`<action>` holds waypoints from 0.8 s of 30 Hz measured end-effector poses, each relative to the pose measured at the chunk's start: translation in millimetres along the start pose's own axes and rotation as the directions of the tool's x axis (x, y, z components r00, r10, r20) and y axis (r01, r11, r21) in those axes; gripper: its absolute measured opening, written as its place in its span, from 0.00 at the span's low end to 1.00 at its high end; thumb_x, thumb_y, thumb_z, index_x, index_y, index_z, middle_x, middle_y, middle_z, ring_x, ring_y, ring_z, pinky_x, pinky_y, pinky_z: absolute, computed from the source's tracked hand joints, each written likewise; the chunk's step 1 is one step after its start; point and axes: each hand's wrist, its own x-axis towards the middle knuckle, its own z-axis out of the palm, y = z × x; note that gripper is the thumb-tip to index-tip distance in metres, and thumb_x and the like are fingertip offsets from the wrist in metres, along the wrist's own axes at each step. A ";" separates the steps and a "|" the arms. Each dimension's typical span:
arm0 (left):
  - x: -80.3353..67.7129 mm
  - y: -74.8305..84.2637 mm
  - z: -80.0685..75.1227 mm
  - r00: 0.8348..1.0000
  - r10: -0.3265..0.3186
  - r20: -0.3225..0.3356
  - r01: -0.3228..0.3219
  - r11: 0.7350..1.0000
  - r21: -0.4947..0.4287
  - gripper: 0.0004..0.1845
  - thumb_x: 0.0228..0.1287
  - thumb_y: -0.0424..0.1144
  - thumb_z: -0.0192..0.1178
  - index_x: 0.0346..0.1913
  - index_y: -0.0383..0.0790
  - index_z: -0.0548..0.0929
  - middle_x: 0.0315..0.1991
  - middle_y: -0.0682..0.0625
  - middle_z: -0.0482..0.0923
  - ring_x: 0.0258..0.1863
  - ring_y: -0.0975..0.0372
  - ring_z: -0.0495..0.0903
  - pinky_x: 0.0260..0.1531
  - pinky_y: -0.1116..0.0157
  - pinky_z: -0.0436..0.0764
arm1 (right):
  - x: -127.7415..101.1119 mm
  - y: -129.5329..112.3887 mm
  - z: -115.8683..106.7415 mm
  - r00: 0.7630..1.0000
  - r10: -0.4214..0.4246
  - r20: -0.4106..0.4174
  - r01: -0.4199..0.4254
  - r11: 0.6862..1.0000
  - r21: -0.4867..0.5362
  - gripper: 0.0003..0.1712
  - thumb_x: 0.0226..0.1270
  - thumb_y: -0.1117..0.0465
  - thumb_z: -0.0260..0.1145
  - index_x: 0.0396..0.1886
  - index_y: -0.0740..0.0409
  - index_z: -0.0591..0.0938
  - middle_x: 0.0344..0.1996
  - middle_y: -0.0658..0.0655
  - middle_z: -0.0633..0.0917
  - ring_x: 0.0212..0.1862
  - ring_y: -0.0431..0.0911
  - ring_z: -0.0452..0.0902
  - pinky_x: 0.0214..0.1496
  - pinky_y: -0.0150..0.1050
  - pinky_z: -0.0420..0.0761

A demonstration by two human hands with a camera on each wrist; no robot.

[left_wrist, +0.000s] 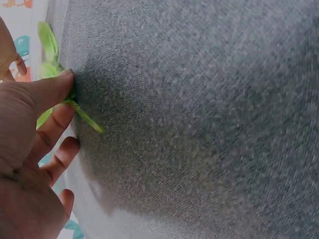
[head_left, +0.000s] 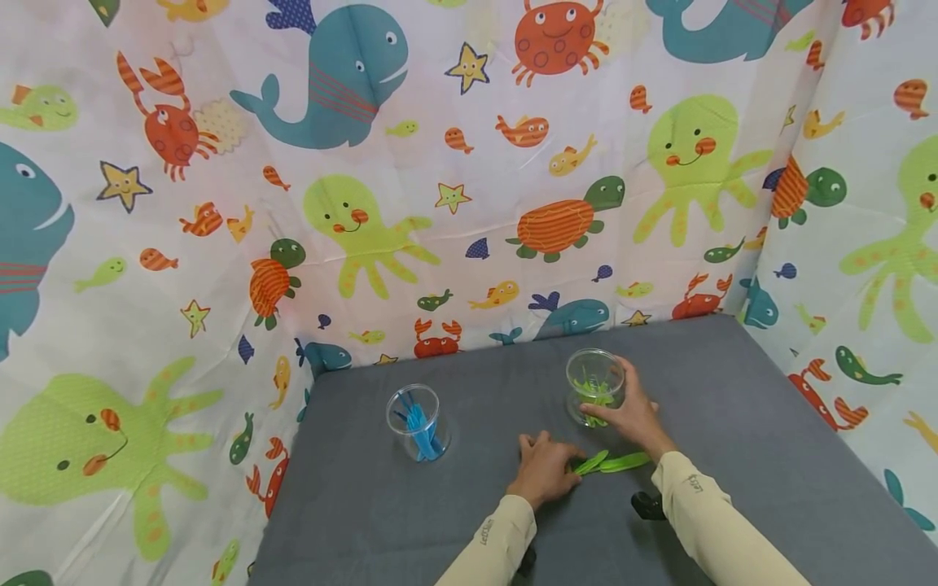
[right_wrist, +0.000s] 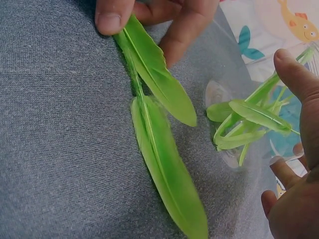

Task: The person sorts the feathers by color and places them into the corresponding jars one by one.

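Two green feathers (head_left: 623, 462) lie on the grey cloth, their quill ends together. My left hand (head_left: 545, 468) pinches them at that end between thumb and fingers; a bit of green quill (left_wrist: 89, 119) pokes out past the fingertips in the left wrist view. Farther back, my right hand (head_left: 633, 415) grips the side of a clear cup (head_left: 574, 381), thumb on the near side. Several green feathers (right_wrist: 249, 117) sit inside this cup, which stands upright in the head view. My palm hides part of its wall.
Left of both hands stands another clear cup (head_left: 396, 419) holding several thin blue pieces (head_left: 421, 427), too small to name surely. Grey cloth (head_left: 352, 521) covers the table. A curtain with printed sea animals (head_left: 454, 268) closes off the back and sides.
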 end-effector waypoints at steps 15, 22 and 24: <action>-2.7 -20.8 -24.2 0.994 0.023 0.105 0.005 0.964 -0.266 0.03 0.64 0.46 0.71 0.39 0.60 0.91 0.24 0.68 0.80 0.30 0.74 0.67 0.45 0.60 0.53 | 1.2 6.0 1.4 1.000 0.000 -0.004 0.000 1.000 0.002 0.67 0.57 0.43 0.79 0.83 0.49 0.43 0.78 0.68 0.61 0.73 0.70 0.60 0.61 0.71 0.48; 0.9 -23.5 -36.2 0.996 0.021 0.088 0.009 0.944 -0.329 0.06 0.61 0.41 0.71 0.33 0.60 0.87 0.24 0.69 0.81 0.29 0.76 0.72 0.44 0.61 0.53 | 1.6 5.7 1.9 1.000 0.003 -0.002 -0.003 1.000 0.005 0.67 0.57 0.44 0.79 0.82 0.49 0.44 0.78 0.69 0.61 0.74 0.70 0.60 0.61 0.71 0.49; 1.4 -22.7 -38.2 0.995 0.017 0.098 0.017 0.940 -0.340 0.06 0.60 0.41 0.71 0.32 0.60 0.86 0.24 0.70 0.81 0.27 0.77 0.73 0.44 0.61 0.53 | 1.5 5.2 2.2 1.000 0.001 -0.005 -0.001 1.000 0.006 0.67 0.57 0.45 0.79 0.82 0.50 0.44 0.77 0.69 0.61 0.73 0.70 0.60 0.61 0.71 0.49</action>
